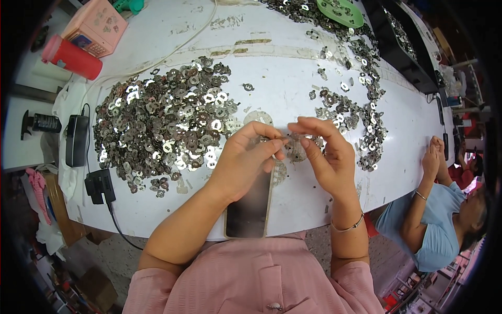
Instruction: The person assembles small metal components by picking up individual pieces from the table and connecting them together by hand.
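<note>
Over the near middle of the table, my left hand (251,152) is closed, its thumb and fingers pinching a small metal piece (284,139) that is mostly hidden. Just right of it hovers my right hand (332,157), thumb and fingers apart with nothing visible between them. Several loose metal pieces (296,150) lie on the table between and below the hands. Under my left wrist is a dark-screened phone (246,214), partly covered by the hand. A large heap of flat metal parts with cut-out centres (162,115) spreads to the left of my left hand.
More metal parts (368,120) lie in a band on the right, up to a green tray (340,11). A black bin (402,42) stands far right. At left are a red cup (73,57), a pink box (97,26) and a black adapter (99,186). Another person (434,220) sits at right.
</note>
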